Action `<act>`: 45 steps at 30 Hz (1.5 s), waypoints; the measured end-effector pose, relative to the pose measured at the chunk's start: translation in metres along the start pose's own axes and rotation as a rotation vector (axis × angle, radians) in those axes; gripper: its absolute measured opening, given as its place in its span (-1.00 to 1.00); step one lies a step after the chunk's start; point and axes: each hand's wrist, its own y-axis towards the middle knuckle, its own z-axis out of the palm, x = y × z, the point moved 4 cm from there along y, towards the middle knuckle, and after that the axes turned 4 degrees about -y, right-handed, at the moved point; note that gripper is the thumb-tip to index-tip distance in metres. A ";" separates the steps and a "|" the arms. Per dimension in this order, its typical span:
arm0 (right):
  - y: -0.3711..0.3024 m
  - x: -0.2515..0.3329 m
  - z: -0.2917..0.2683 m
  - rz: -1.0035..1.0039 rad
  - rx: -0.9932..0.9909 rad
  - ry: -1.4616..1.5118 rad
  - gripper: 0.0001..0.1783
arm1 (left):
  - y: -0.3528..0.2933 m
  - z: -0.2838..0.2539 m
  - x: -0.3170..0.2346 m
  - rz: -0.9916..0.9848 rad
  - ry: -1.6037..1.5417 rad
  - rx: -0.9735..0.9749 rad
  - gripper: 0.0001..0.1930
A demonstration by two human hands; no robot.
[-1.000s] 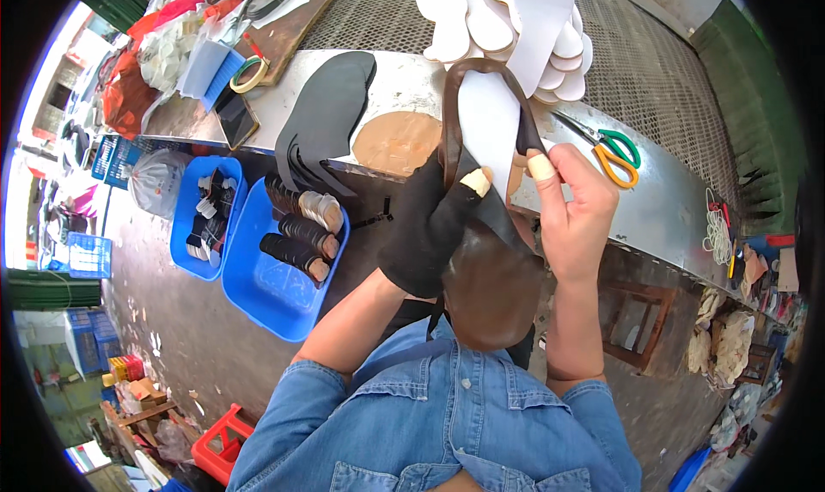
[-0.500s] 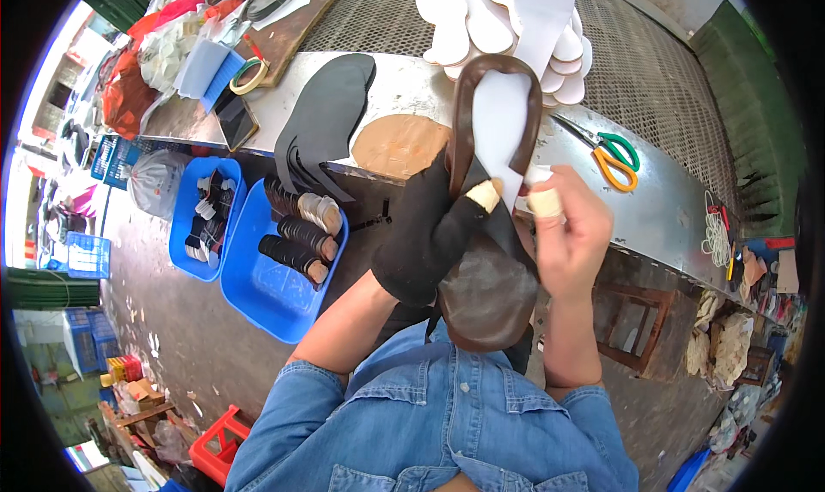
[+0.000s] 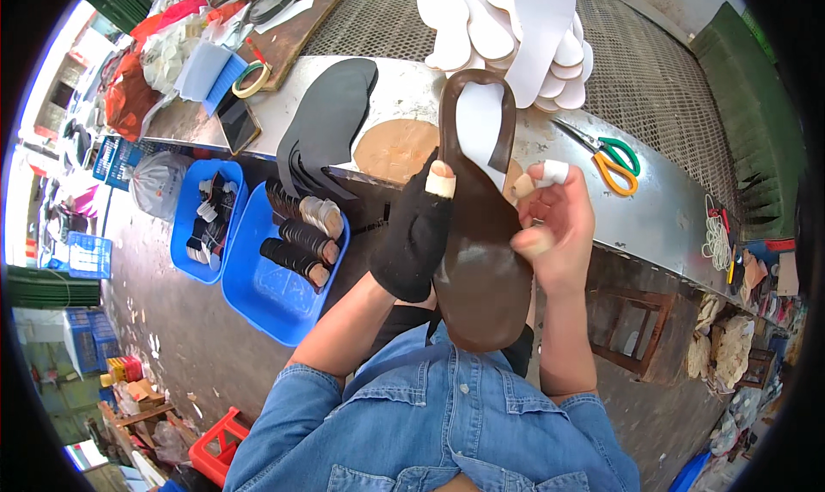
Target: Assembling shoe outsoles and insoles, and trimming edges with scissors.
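A brown leather-covered insole [image 3: 481, 251] stands lengthwise in front of me, its broad end near my shirt. White lining [image 3: 479, 121] shows inside the brown rim at its far end. My left hand [image 3: 415, 230], in a black fingerless glove with tape on the thumb, grips the insole's left edge; its other fingers are hidden behind. Along the opposite edge is my right hand [image 3: 557, 221], bare with taped fingertips. Its thumb is close against the brown edge, and the fingers are half curled and apart from the thumb.
White insole pieces [image 3: 541, 41] are piled on the mesh-topped bench. Scissors [image 3: 614, 165] with green and orange handles lie right; a dark sole-shaped sheet [image 3: 331, 114] and tan oval piece [image 3: 395, 148] lie left. Blue bins [image 3: 279, 316] with stacked straps stand below; a red stool [image 3: 219, 440] is lower left.
Brown covering now lies smooth over the middle and near part, hiding white lining seen there before. My right thumb and fingers have spread from their pinch, and my left thumb has shifted left.
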 end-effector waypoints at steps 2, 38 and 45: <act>-0.010 0.016 0.005 -0.418 -0.022 -0.518 -0.80 | -0.002 0.003 -0.001 -0.111 0.078 0.009 -0.46; 0.014 -0.019 -0.011 0.006 0.364 -0.351 -0.76 | -0.009 0.017 0.008 0.128 -0.167 0.217 -0.50; 0.001 -0.028 -0.024 0.120 0.183 -0.176 -0.77 | -0.006 0.002 0.019 0.108 -0.324 0.319 -0.35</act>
